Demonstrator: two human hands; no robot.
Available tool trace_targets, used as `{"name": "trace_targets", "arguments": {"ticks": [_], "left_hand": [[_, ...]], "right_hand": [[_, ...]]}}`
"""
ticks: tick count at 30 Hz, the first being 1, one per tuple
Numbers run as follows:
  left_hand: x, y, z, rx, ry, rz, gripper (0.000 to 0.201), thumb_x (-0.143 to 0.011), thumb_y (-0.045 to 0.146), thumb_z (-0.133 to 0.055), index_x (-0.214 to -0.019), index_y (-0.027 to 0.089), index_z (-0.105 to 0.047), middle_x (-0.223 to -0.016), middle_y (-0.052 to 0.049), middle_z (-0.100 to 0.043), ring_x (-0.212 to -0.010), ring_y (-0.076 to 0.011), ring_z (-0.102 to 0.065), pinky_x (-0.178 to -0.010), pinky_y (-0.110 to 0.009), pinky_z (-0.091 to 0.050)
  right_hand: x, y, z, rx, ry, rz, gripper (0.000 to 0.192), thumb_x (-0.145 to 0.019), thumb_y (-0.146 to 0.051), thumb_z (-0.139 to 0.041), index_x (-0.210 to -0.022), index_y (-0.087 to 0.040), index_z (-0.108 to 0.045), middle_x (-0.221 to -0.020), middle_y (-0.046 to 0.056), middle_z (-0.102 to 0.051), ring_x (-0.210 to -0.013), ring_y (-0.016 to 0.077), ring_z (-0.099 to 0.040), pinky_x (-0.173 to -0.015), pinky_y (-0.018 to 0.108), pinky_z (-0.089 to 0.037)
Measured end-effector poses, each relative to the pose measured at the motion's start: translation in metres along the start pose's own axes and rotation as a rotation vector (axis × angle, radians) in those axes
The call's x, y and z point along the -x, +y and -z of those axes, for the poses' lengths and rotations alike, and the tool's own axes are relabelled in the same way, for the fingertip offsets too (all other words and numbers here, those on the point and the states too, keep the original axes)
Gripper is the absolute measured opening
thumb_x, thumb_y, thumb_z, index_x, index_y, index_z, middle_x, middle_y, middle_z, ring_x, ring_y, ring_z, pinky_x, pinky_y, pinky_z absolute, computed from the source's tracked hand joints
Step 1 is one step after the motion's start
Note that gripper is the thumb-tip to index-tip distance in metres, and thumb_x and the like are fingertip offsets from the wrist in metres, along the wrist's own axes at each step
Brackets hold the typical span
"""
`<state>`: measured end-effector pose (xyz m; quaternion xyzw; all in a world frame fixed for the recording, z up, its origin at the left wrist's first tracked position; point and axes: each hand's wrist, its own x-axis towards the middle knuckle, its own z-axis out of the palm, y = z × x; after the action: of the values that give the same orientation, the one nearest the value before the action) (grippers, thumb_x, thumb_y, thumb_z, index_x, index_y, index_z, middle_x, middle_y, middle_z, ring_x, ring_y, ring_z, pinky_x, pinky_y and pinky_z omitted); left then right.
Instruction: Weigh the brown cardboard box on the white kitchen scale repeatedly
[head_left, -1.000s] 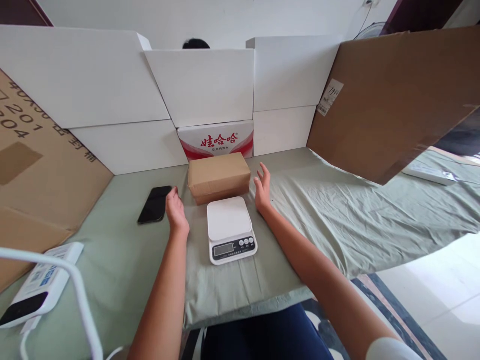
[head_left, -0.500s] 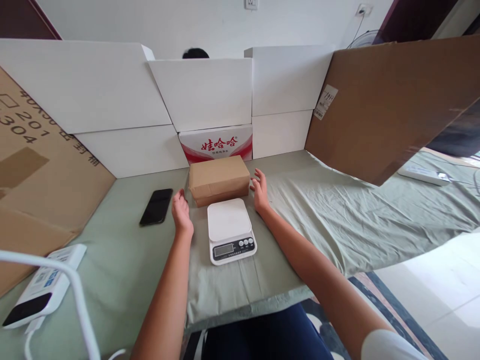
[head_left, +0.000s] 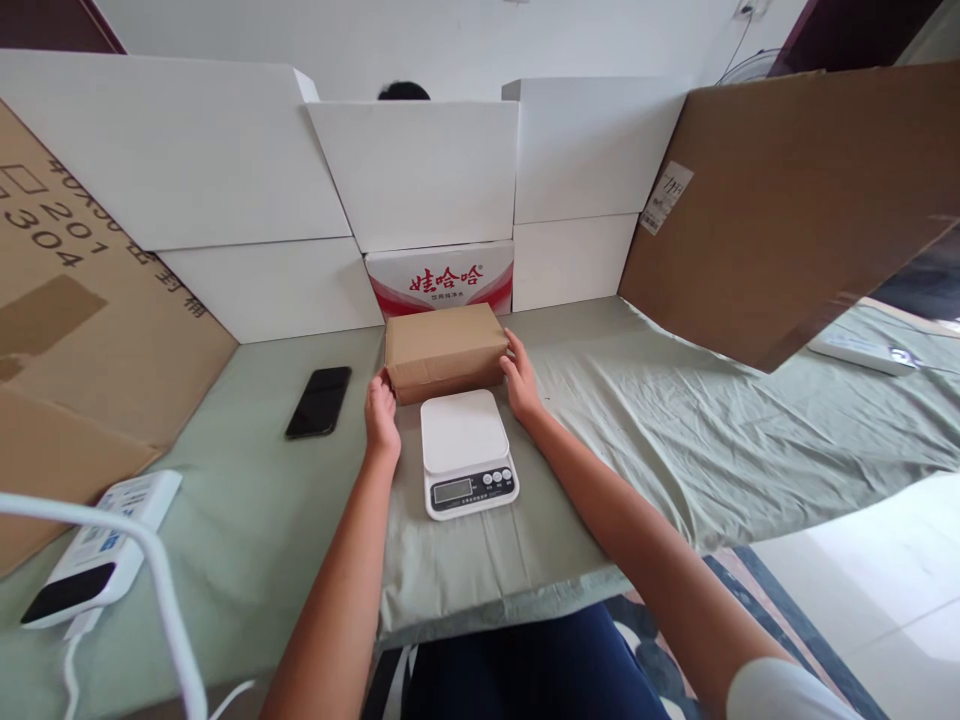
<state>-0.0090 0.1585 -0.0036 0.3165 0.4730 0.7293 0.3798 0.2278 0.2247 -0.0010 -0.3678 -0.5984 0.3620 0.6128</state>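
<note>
A brown cardboard box lies on the green cloth just behind a white kitchen scale. My left hand presses against the box's left end, fingers curled at its front corner. Against the right end rests my right hand, its fingers along the side. Between them the two hands hold the box, which sits on the cloth. The scale has a bare platform, a small display and several buttons, and neither hand touches it. To the left of my left hand lies a black smartphone.
White boxes form a wall behind, with a red-and-white carton at bottom centre. Large cardboard panels stand at both sides. A white device with a cable lies front left. Behind the wall shows the top of a person's head.
Both hands have moved inward and closed on the ends of the cardboard box. The camera view has shifted slightly; the box and scale stay in place on the cloth.
</note>
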Motion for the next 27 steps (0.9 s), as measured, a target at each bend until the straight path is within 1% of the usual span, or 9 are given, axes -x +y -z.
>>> {"name": "trace_targets", "arguments": {"ticks": [5, 7, 9, 11, 15, 17, 19, 23, 27], "left_hand": [[-0.001, 0.001, 0.001, -0.020, -0.003, 0.042, 0.081, -0.089, 0.078, -0.056, -0.145, 0.020, -0.062, -0.160, -0.020, -0.055, -0.157, -0.0299, -0.043, -0.129, -0.045, -0.030], [0.000, 0.003, 0.002, -0.023, -0.002, 0.032, 0.083, -0.087, 0.079, -0.058, -0.144, 0.019, -0.063, -0.160, -0.021, -0.055, -0.157, -0.0309, -0.044, -0.129, -0.045, -0.031], [0.003, 0.008, 0.002, -0.021, -0.025, -0.035, 0.083, -0.084, 0.079, -0.061, -0.142, 0.019, -0.064, -0.158, -0.020, -0.057, -0.155, -0.0316, -0.046, -0.129, -0.045, -0.031], [0.009, 0.015, 0.001, -0.017, -0.071, -0.127, 0.082, -0.083, 0.079, -0.065, -0.141, 0.021, -0.065, -0.157, -0.019, -0.059, -0.154, -0.0317, -0.047, -0.129, -0.045, -0.032], [0.036, 0.032, 0.007, -0.030, -0.125, -0.229, 0.084, -0.084, 0.078, -0.066, -0.146, 0.022, -0.064, -0.161, -0.017, -0.056, -0.157, -0.0327, -0.043, -0.130, -0.044, -0.030], [0.055, 0.036, 0.016, -0.047, -0.132, -0.244, 0.086, -0.084, 0.079, -0.065, -0.149, 0.022, -0.062, -0.163, -0.017, -0.054, -0.158, -0.0341, -0.041, -0.131, -0.045, -0.029], [0.076, 0.037, 0.028, -0.069, -0.126, -0.235, 0.089, -0.084, 0.080, -0.063, -0.151, 0.022, -0.060, -0.163, -0.017, -0.053, -0.158, -0.0359, -0.040, -0.131, -0.048, -0.028], [0.113, 0.030, 0.055, -0.116, -0.109, -0.166, 0.089, -0.085, 0.083, -0.057, -0.153, 0.025, -0.059, -0.163, -0.016, -0.054, -0.158, -0.0377, -0.040, -0.132, -0.054, -0.027], [0.132, 0.026, 0.067, -0.151, -0.120, -0.138, 0.089, -0.086, 0.085, -0.054, -0.153, 0.027, -0.059, -0.167, -0.014, -0.049, -0.158, -0.0388, -0.040, -0.131, -0.056, -0.028]], "right_hand": [[0.003, -0.005, -0.002, -0.012, -0.033, 0.002, 0.076, -0.093, -0.069, -0.055, -0.155, -0.026, -0.052, -0.164, 0.010, -0.053, -0.146, 0.0328, -0.054, -0.124, 0.054, -0.043], [0.005, -0.006, -0.003, -0.025, -0.030, 0.024, 0.081, -0.092, -0.073, -0.055, -0.156, -0.025, -0.050, -0.165, 0.011, -0.051, -0.147, 0.0340, -0.053, -0.123, 0.054, -0.045], [0.006, -0.009, -0.003, -0.028, -0.029, 0.064, 0.084, -0.091, -0.075, -0.055, -0.159, -0.026, -0.046, -0.168, 0.011, -0.047, -0.150, 0.0347, -0.050, -0.123, 0.054, -0.045], [0.007, -0.013, -0.002, -0.019, -0.044, 0.103, 0.087, -0.092, -0.075, -0.055, -0.164, -0.029, -0.038, -0.173, 0.010, -0.040, -0.156, 0.0345, -0.044, -0.123, 0.054, -0.045], [0.022, -0.027, 0.006, 0.029, -0.100, 0.193, 0.092, -0.094, -0.074, -0.055, -0.170, -0.035, -0.020, -0.180, 0.007, -0.022, -0.165, 0.0339, -0.029, -0.125, 0.055, -0.043], [0.038, -0.035, 0.015, 0.066, -0.128, 0.215, 0.092, -0.096, -0.073, -0.055, -0.171, -0.036, -0.016, -0.182, 0.006, -0.018, -0.167, 0.0341, -0.026, -0.127, 0.055, -0.042], [0.059, -0.042, 0.025, 0.100, -0.155, 0.210, 0.090, -0.097, -0.073, -0.053, -0.171, -0.038, -0.016, -0.182, 0.005, -0.017, -0.167, 0.0340, -0.025, -0.127, 0.055, -0.042], [0.100, -0.055, 0.043, 0.150, -0.224, 0.190, 0.080, -0.101, -0.068, -0.051, -0.170, -0.044, -0.018, -0.181, 0.000, -0.023, -0.166, 0.0326, -0.027, -0.124, 0.055, -0.045], [0.119, -0.062, 0.052, 0.169, -0.233, 0.219, 0.074, -0.104, -0.062, -0.048, -0.169, -0.047, -0.017, -0.180, -0.002, -0.024, -0.166, 0.0319, -0.028, -0.122, 0.054, -0.048]]}}
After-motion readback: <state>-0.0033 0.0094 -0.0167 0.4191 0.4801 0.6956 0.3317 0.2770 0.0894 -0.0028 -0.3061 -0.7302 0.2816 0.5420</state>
